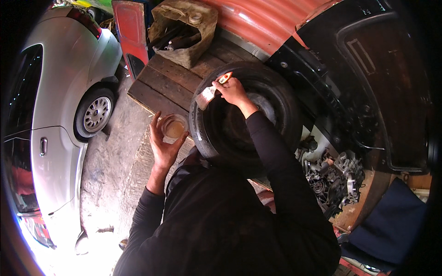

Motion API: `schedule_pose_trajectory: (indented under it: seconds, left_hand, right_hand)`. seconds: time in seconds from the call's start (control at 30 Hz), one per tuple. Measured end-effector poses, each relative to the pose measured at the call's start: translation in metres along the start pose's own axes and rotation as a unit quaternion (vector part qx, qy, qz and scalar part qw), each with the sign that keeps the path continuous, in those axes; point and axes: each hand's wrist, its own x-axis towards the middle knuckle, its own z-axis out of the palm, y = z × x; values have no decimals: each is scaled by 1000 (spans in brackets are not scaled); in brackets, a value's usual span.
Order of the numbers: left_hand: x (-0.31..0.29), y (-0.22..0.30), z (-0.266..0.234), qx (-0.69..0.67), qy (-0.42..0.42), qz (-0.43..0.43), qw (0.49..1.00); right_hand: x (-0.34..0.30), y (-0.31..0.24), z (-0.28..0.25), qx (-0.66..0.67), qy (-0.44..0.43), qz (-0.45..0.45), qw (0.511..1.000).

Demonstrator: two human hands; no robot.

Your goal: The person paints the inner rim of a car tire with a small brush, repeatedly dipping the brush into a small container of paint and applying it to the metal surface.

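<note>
A black tyre (207,124) on a dark wheel lies flat in front of me on a wooden bench (159,89). My right hand (234,92) is closed round the handle of a paintbrush (205,97), whose wide bristles are over the left part of the tyre's sidewall. To the left of the tyre, my left hand (163,147) has its thumb and fingers round a small clear tub (178,123) with brownish liquid in it. Whether the tub also rests on the bench edge I cannot tell.
A worn open container (202,23) with dark tools stands on the bench's far end. Black car panels (331,92) lean at the right, above a heap of metal parts (340,179). On the left is a silver car (64,92), and a red corrugated sheet (258,18) rises behind the bench.
</note>
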Motion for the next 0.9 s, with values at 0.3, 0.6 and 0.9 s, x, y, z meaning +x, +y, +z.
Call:
schedule_pose_trajectory:
  seconds: [0.3, 0.6, 0.9]
  left_hand:
    - [-3, 3, -1, 0, 0, -5, 1000]
    - [-4, -3, 3, -18, -19, -18, 1000]
    - [14, -8, 1, -32, -51, -1, 998]
  right_hand:
    - [7, -8, -18, -68, 144, -73, 985]
    - [-11, -35, 3, -22, 54, -97, 994]
    - [35, -22, -14, -168, 152, 53, 973]
